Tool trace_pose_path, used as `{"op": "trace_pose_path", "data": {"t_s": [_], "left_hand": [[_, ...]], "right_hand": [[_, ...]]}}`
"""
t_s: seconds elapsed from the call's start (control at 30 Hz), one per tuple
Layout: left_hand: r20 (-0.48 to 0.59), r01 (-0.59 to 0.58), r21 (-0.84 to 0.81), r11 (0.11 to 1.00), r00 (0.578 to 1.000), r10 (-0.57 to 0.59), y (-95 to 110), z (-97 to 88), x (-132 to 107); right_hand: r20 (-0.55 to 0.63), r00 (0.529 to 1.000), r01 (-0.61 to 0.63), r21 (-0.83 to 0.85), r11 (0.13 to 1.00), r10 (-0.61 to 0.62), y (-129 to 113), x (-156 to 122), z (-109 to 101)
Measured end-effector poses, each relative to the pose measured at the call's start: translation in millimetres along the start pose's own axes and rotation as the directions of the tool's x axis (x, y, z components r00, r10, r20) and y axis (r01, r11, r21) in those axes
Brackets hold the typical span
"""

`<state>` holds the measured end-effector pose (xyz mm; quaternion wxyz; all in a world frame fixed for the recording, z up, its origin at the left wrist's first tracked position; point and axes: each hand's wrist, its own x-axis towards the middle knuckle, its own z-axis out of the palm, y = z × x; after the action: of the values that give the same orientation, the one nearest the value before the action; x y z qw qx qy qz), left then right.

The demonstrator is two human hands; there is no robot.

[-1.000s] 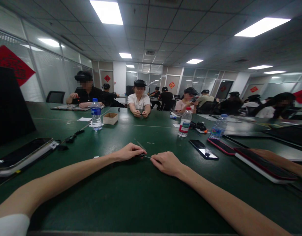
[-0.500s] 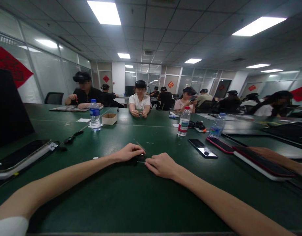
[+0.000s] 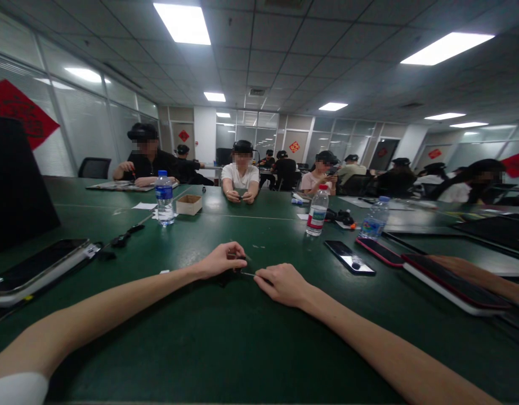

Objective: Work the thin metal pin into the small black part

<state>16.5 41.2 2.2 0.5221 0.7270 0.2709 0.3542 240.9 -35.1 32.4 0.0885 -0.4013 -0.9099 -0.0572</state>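
Note:
My left hand (image 3: 222, 260) is raised slightly over the green table (image 3: 242, 343), thumb and fingers closed on a small dark object (image 3: 239, 258). What kind of object it is stays too small and shaded to tell. My right hand (image 3: 281, 283) rests its side near the tabletop, fingers curled around a thin shiny metal rod (image 3: 248, 274). The rod's tip points left, toward the dark object; whether the two touch I cannot tell. The rest of the rod is hidden inside the right hand.
Water bottles (image 3: 164, 198) and a small open box (image 3: 189, 205) stand farther back. To the right lie a phone (image 3: 349, 257), a red-edged phone (image 3: 380, 251) and a dark tablet-like slab (image 3: 453, 281) beside another person's hand (image 3: 479, 275). A black phone (image 3: 37, 264) lies left.
My left hand has lifted a little and its fingers have bent higher around the small dark object. My right hand has shifted slightly right with the metal rod.

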Motion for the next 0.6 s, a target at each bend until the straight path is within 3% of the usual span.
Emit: {"op": "trace_pose_path", "data": {"t_s": [0.23,0.6], "left_hand": [[-0.009,-0.053,-0.121,0.991,0.999,0.053,-4.1,-0.9,1.5],[0.047,-0.005,-0.004,1.0,0.999,0.006,-4.3,-2.6,3.9]], "right_hand": [[0.009,1.0,-0.005,0.018,1.0,0.005,0.6,0.2,0.1],[0.026,1.0,0.0,0.048,0.999,-0.001,-0.5,0.8,-4.3]]}}
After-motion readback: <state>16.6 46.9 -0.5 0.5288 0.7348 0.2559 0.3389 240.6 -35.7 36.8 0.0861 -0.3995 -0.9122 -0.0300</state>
